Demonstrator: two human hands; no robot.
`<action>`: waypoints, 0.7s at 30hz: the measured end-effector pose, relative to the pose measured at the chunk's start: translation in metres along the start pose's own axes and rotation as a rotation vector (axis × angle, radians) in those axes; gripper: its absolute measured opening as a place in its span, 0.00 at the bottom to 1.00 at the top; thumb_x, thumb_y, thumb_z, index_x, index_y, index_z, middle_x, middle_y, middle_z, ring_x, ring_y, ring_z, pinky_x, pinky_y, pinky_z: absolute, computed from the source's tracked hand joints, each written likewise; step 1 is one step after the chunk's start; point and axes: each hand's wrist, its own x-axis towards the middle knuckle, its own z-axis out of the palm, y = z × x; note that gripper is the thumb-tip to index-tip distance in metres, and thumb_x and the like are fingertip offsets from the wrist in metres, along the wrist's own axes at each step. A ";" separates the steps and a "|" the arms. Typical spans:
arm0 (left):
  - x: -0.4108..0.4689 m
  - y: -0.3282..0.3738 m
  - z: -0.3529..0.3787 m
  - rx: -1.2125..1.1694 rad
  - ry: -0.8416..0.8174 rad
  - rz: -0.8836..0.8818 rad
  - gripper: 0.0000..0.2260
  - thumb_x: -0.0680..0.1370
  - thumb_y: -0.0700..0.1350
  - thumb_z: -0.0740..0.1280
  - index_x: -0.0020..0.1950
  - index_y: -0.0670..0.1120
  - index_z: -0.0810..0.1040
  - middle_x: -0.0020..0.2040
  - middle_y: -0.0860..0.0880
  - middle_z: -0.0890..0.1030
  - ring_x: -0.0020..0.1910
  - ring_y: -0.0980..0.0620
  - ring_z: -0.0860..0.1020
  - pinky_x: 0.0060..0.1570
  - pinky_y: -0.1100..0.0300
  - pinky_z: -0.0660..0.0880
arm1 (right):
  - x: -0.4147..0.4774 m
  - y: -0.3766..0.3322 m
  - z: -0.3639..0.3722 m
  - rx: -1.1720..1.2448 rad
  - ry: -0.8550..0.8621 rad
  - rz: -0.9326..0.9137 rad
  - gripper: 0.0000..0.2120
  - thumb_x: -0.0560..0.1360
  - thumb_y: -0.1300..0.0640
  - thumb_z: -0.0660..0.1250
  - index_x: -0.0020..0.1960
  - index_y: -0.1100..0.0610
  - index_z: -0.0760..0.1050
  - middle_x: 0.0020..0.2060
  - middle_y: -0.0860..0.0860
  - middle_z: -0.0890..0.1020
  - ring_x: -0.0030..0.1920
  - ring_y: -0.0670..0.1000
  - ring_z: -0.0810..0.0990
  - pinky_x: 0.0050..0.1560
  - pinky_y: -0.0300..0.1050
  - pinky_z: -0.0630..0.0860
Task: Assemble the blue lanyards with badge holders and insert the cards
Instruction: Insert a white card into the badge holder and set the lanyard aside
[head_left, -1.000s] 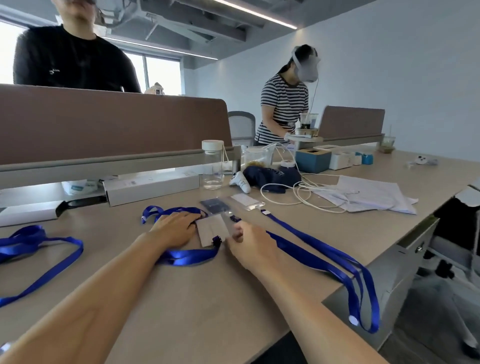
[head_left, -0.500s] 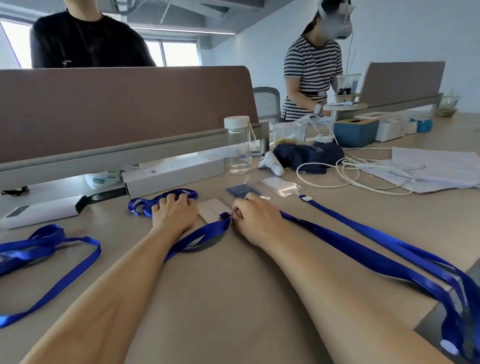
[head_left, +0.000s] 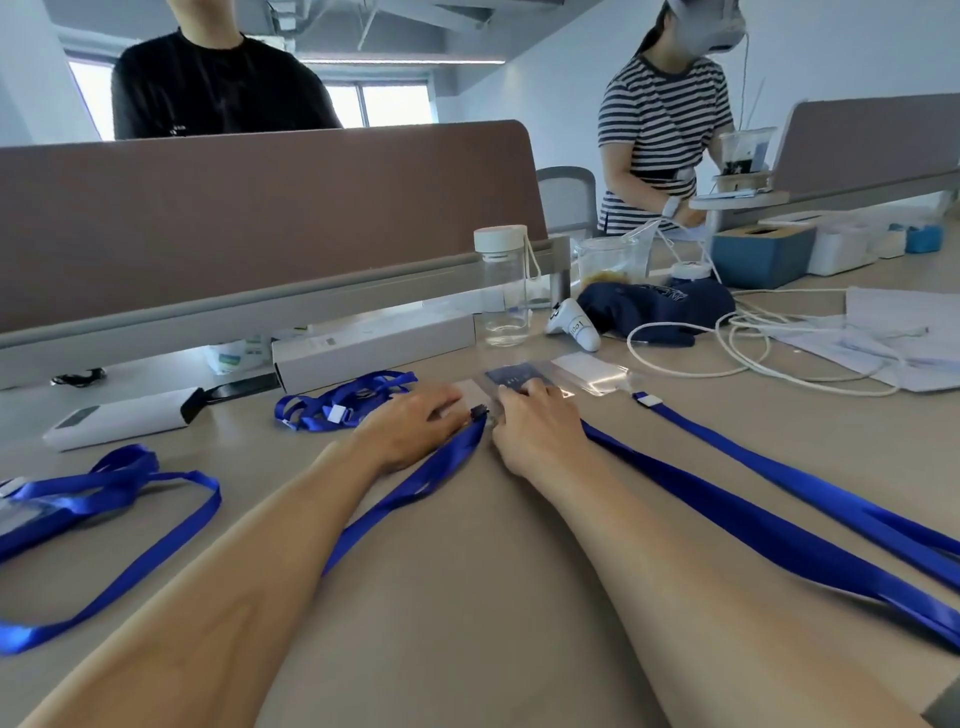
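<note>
While left grip (head_left: 415, 426) lies flat on badge holder (head_left: 464, 391), right grip (head_left: 540, 423) curls onto dark card (head_left: 511, 375); pinch unclear

Lanyards (head_left: 431, 467): royal blue. Card (head_left: 511, 375), at fingertips of right hand (head_left: 540, 431): navy. Table (head_left: 467, 571): beige. Bottle lid (head_left: 500, 240): white. Shirt (head_left: 660, 114): black-white stripes.

A single wide-angle view is given, taken from the wearer's head and directed forward and slightly down along the bench (head_left: 467, 597). Both forearms (head_left: 223, 587) are seen entering from the bottom edge, so the left hand (head_left: 410, 428) and right hand (head_left: 540, 431) are caught close, near the frame's middle. The brown partition (head_left: 260, 223) and a person in stripes (head_left: 665, 130) are taken in farther off, toward the top.
</note>
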 end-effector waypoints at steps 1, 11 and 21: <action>0.003 -0.001 0.000 -0.025 -0.034 -0.004 0.20 0.81 0.59 0.55 0.69 0.53 0.68 0.67 0.49 0.73 0.64 0.48 0.72 0.63 0.50 0.69 | 0.003 0.001 0.000 0.010 0.003 -0.005 0.17 0.81 0.52 0.56 0.66 0.56 0.71 0.65 0.58 0.71 0.66 0.60 0.68 0.63 0.54 0.66; 0.012 -0.010 0.002 -0.015 -0.055 -0.026 0.32 0.78 0.66 0.49 0.77 0.48 0.57 0.76 0.47 0.61 0.75 0.46 0.60 0.73 0.47 0.58 | -0.006 -0.007 -0.004 0.053 0.143 -0.085 0.14 0.83 0.53 0.52 0.58 0.60 0.72 0.57 0.58 0.73 0.57 0.58 0.73 0.53 0.50 0.72; 0.012 -0.013 0.001 -0.003 -0.098 -0.047 0.29 0.76 0.69 0.50 0.70 0.53 0.67 0.71 0.48 0.69 0.67 0.49 0.69 0.66 0.46 0.67 | -0.013 -0.005 -0.011 0.267 0.032 0.007 0.10 0.76 0.54 0.62 0.46 0.61 0.74 0.51 0.56 0.75 0.56 0.56 0.73 0.47 0.45 0.68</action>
